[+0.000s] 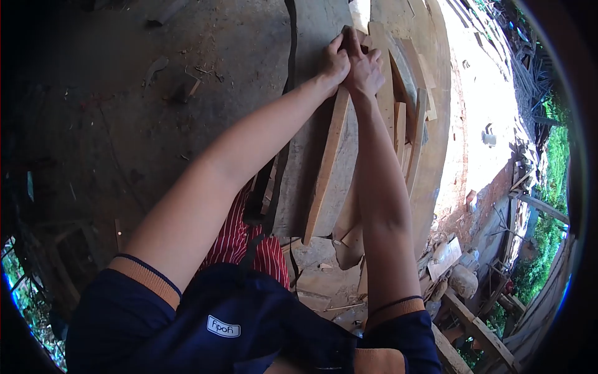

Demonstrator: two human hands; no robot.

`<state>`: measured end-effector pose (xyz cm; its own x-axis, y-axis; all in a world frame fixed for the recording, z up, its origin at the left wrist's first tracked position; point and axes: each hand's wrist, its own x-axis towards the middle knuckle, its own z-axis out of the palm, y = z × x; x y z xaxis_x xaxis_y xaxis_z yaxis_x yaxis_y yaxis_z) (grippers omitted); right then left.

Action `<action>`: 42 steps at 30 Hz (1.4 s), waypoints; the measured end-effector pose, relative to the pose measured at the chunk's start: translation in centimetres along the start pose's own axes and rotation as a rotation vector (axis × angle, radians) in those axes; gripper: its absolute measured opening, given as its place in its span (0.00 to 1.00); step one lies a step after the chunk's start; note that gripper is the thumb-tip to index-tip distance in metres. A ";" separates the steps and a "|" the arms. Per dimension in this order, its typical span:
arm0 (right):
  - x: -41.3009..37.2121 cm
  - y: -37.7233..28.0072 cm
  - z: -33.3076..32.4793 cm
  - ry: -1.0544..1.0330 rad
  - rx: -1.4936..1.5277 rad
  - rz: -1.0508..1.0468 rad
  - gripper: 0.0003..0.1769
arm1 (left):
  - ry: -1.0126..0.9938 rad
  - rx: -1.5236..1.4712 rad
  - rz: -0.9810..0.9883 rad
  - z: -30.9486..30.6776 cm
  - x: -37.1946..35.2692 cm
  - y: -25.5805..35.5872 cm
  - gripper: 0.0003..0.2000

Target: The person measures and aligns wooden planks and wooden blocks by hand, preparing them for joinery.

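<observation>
Both my arms stretch forward over a thick grey plank (289,193). My left hand (337,64) is closed at the left side of a small dark brown wooden block (346,29), thumb pointing forward. My right hand (364,73) grips the block from the right, its index finger stretched along the top. The hands nearly touch and cover most of the block, so I cannot tell what kind of tool or piece it is. Below the hands, a long wooden strip (327,168) with a pale edge runs toward my body over the plank.
Several loose wood strips (400,134) lie right of my right forearm on a wide pale board (436,149). The dirt floor (156,93) with wood scraps spreads to the left. Jugs (463,280) and timber (479,324) stand at the lower right.
</observation>
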<state>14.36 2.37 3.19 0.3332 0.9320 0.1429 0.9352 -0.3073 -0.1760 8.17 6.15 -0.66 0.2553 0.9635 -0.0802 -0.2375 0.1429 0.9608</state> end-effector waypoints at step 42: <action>-6.9 0.6 -1.0 0.039 0.019 0.100 0.37 | -0.066 0.089 0.086 -0.2 -6.9 -0.7 0.22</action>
<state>12.73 -4.48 3.06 0.4293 0.8886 0.1614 0.8948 -0.3942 -0.2095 6.43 -0.58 -0.85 0.2998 0.9538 0.0182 -0.1779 0.0371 0.9833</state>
